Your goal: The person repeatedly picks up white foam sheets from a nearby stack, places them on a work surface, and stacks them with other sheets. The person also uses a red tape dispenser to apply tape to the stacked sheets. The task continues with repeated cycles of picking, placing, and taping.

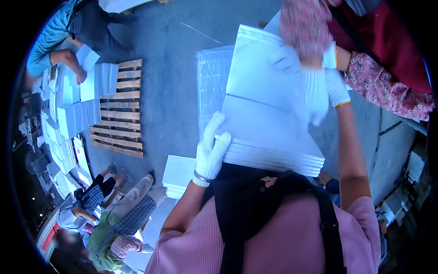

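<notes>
A stack of large white folded boards or sheets (269, 118) lies in front of me, with a crease across the top one and several layers along its near edge. My left hand (212, 148), in a white knit glove, rests against the stack's near left corner, fingers stretched and thumb apart. At the right side of the stack is my right hand (336, 89), gloved with a yellow cuff. Its fingers are hidden behind a co-worker's blurred gloved hand (315, 93), which reaches down over the boards. That person's other glove (329, 57) is at the far right side.
A plastic-wrapped block (212, 73) stands beyond the stack. A wooden pallet (123, 109) lies on the floor to the left, beside stacked white boxes (82, 118) that another person handles. A smaller white pile (178, 173) sits near my left forearm. More people work at lower left.
</notes>
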{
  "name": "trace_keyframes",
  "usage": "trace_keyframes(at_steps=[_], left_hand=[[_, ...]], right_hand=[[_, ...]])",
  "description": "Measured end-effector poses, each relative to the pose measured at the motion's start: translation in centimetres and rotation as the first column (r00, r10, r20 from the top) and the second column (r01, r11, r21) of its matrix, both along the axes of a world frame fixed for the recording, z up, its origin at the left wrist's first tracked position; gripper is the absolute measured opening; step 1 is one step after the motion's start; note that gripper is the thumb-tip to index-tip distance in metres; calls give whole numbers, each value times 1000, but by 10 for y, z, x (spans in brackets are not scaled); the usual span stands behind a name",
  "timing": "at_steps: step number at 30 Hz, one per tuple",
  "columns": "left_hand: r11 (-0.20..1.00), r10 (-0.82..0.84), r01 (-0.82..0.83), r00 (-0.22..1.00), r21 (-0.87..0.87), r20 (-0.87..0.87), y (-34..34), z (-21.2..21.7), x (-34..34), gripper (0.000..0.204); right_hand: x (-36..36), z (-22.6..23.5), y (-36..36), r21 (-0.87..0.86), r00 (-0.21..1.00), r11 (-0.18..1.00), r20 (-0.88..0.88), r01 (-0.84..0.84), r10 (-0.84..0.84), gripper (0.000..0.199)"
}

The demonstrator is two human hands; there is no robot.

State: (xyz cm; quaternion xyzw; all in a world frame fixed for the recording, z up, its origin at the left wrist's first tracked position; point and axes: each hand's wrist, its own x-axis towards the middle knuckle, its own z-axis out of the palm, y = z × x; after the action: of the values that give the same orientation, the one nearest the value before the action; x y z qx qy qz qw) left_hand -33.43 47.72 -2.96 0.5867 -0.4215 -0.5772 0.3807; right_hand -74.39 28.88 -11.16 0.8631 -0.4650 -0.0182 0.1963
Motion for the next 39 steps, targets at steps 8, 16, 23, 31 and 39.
trace_keyframes(at_steps=[8, 16, 23, 31, 39], left_hand=[[969, -205, 193, 976, 152, 69, -25, 27, 18, 47], [423, -778, 905, 337, 45, 530, -98, 61, -3, 28], [344, -806, 939, 295, 2, 513, -104, 33, -14, 40], [862, -200, 487, 583, -141, 788, -173, 16, -26, 64], [916, -319, 402, 718, 5, 618, -219, -46, -39, 88]], right_hand=[[20, 12, -10, 123, 978, 984, 146, 130, -148, 26], [41, 41, -11, 526, 857, 711, -71, 467, -510, 40], [31, 27, -6, 568, 866, 674, -155, 472, -475, 40], [28, 22, -75, 372, 360, -308, 79, -876, -929, 35], [65, 44, -64, 127, 225, -263, -249, -957, -942, 34]])
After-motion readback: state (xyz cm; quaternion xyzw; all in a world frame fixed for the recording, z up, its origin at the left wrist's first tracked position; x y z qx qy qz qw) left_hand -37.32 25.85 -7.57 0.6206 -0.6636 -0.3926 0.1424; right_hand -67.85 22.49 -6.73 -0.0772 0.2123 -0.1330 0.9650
